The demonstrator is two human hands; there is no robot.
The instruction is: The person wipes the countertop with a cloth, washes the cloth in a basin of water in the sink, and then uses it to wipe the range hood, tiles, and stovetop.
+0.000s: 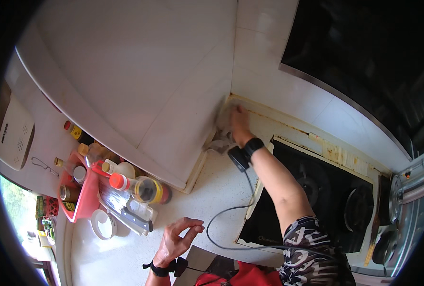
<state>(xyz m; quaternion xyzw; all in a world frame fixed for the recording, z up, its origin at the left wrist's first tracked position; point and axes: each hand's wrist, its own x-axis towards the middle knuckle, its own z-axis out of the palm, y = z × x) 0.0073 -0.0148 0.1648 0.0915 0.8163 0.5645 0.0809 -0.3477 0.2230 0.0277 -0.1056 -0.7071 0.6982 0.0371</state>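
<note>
Glossy white wall tiles (140, 90), stained along the bottom edge. Speckled stone-look countertop (207, 190), fairly smooth. Hob (316, 190) is shiny black glass. Soft, crumpled grey cloth (223, 125), red plastic basket (85, 200), brushed metal pot (412, 190).

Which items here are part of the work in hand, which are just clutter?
In use: right hand; cloth pressed into the counter corner; left hand hovering over the countertop.
Lying about: red basket, sauce bottles, knife, tape roll, gas stove.
</note>
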